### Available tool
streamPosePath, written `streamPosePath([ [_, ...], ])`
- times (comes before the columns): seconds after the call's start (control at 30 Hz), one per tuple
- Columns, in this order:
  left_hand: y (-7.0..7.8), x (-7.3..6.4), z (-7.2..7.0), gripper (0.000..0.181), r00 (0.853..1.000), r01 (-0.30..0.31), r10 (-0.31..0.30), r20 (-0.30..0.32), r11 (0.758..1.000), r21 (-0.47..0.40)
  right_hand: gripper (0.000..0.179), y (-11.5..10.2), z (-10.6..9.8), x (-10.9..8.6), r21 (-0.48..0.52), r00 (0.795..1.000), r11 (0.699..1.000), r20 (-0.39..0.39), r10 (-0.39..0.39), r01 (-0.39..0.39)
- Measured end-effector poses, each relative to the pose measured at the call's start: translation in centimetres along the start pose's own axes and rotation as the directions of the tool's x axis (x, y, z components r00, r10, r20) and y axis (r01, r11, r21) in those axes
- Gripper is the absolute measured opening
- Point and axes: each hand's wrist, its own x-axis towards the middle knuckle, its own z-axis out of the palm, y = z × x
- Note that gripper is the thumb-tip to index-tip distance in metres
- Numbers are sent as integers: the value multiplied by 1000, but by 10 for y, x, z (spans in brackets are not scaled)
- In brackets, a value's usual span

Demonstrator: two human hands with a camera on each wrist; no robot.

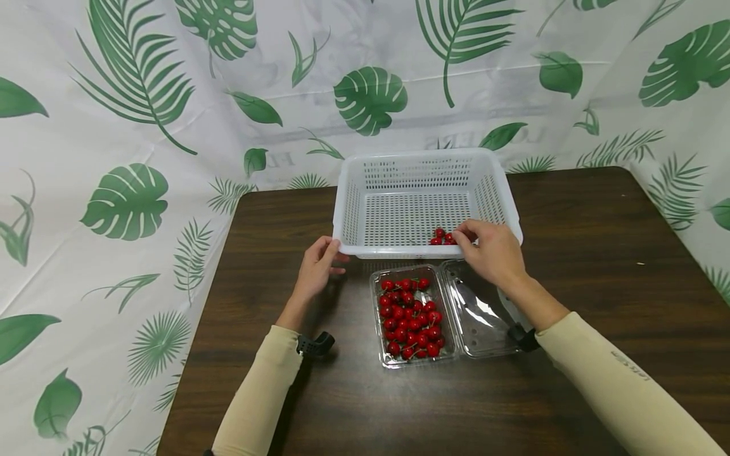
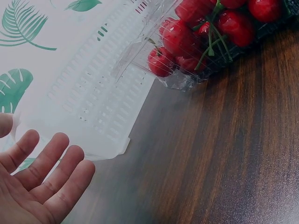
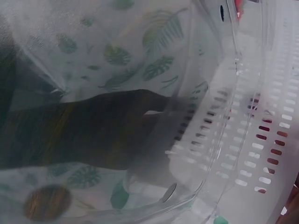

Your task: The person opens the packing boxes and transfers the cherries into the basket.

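A white slotted plastic basket stands at the back of the table, with several red cherries in its near right part. My left hand is at the basket's near left corner. Its thumb touches the rim, and its other fingers are spread loosely. My right hand reaches over the near rim, its fingertips pinching a cherry low in the basket. The right wrist view hides most of that hand behind the basket wall. Many stemmed cherries lie in a clear plastic clamshell box in front of the basket.
The clamshell's clear lid lies folded open to the right, under my right forearm. All this stands on a dark wooden table. A white cloth with green leaf prints hangs behind the table and along its left side.
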Motion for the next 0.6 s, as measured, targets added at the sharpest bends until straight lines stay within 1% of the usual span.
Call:
streamPosePath([
  [0.13,-1,0,-1,31,1000,2,-2,10,1000,-1,10,2,0,-1,6,1000,1000,14,0,0],
  [0.27,0,1,-1,34,1000,12,-12,22,1000,-20,12,3,0,-1,7,1000,1000,21,0,0],
  [0.37,2,0,-1,33,999,21,-20,30,999,-43,14,4,0,-2,3,1000,1000,21,-4,4],
  [0.6,10,-1,-1,27,999,27,-26,39,999,-34,16,6,1,-4,14,1000,1000,30,-4,4],
])
